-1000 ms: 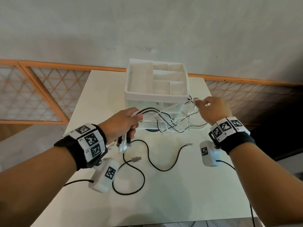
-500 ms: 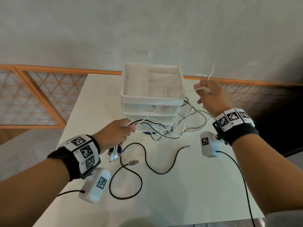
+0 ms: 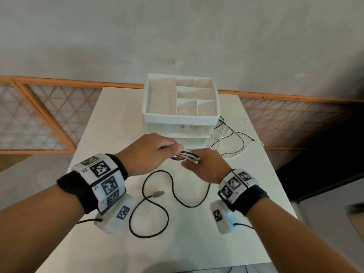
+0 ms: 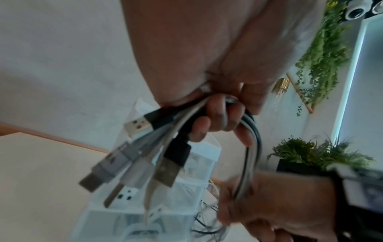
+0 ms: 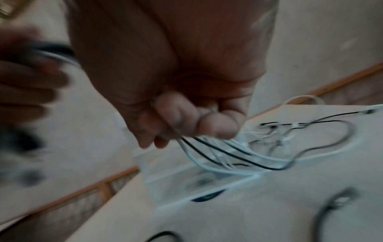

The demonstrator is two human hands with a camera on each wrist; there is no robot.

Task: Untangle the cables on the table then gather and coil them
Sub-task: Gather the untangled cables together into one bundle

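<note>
Soft, even daylight fills the room, and the white rectangular table (image 3: 110,243) shows only faint shadows under the forearms. The head view bends straight lines at its edges and darkens toward the right. At the left wrist, a cool bright strip glares on the far right, and the USB-tipped bundle of black and white cables (image 4: 145,157) smears slightly. The right wrist view is dim and heavily motion-blurred.
</note>
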